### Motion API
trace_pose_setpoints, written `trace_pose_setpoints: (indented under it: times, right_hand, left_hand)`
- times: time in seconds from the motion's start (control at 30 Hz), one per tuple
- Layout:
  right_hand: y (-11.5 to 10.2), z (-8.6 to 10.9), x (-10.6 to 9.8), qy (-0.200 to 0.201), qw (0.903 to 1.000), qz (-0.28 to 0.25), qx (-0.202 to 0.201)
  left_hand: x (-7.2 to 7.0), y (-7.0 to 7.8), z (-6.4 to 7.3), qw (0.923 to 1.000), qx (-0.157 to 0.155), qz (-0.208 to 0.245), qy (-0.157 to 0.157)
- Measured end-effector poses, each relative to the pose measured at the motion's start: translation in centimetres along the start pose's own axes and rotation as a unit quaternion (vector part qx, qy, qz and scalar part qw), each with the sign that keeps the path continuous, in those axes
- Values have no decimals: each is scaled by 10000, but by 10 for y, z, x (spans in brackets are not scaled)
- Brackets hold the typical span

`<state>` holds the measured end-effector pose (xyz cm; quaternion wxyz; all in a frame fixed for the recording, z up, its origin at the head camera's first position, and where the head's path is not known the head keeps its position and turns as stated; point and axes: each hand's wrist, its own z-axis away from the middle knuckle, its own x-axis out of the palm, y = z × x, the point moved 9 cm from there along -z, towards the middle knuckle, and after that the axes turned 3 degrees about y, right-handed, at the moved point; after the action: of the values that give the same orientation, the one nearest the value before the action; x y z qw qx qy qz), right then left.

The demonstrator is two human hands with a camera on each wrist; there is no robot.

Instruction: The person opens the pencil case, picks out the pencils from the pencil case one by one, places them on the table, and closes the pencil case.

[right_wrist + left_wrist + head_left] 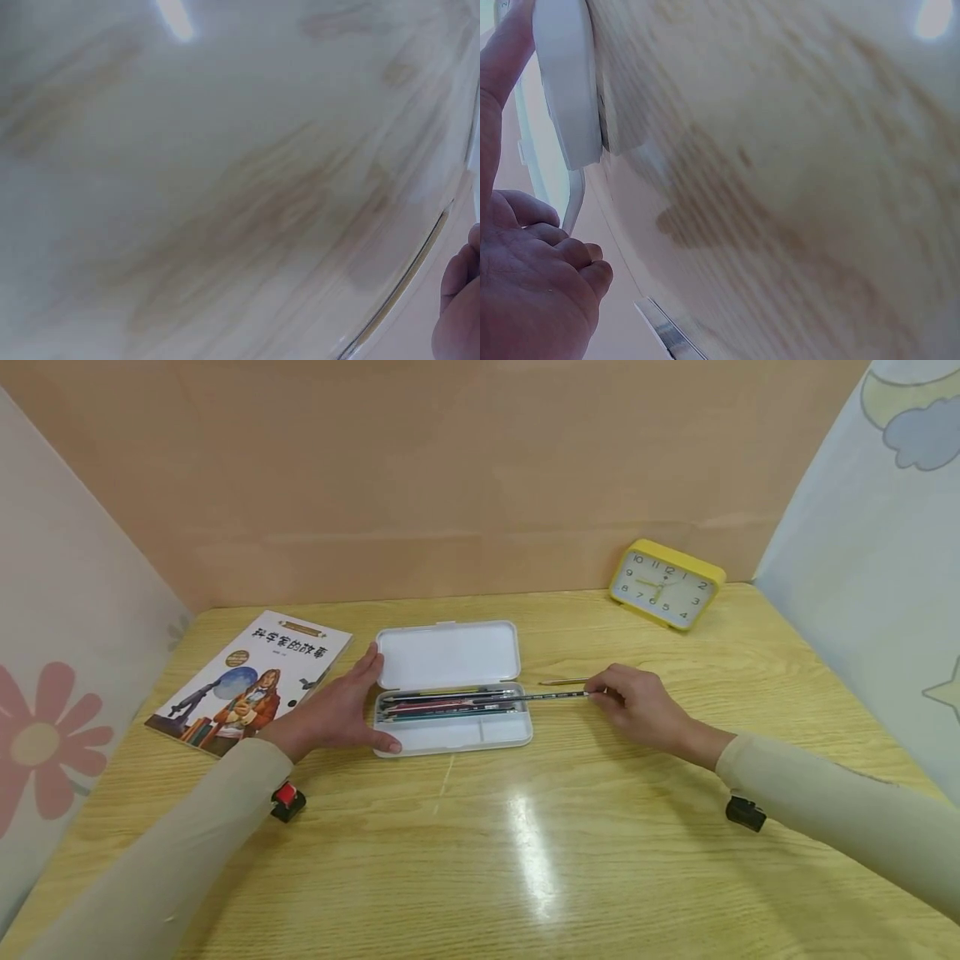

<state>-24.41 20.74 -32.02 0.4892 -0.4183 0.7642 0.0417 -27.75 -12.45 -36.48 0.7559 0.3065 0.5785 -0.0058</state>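
A white pencil case (504, 735) lies with its lid (448, 656) raised, and several pencils (435, 704) fill its rear compartment. My left hand (337, 706) is spread at the case's left end, thumb on the front corner and fingers against the lid's left edge. In the left wrist view that thumb lies straight along the case (566, 82). My right hand (633, 702) pinches the end of a dark pencil (551, 697), whose other end reaches over the case's right wall among the other pencils. Another pencil (562, 682) lies on the table just behind it.
A book (225, 693) with an illustrated cover lies at the left, partly behind my left wrist. The yellow alarm clock (667, 585) stands at the back right. Walls border the wooden table (480, 843) at the back and both sides.
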Motion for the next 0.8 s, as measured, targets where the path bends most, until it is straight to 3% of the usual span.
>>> trace_pose_setpoints:
  times: [0.47, 0.8]
  right_hand:
    - [25, 22, -34, 321, 9987, 389, 67]
    - [50, 39, -48, 342, 9961, 719, 380]
  left_hand:
    - [0, -2, 0, 10000, -35, -50, 9]
    - [1, -3, -1, 10000, -50, -37, 10]
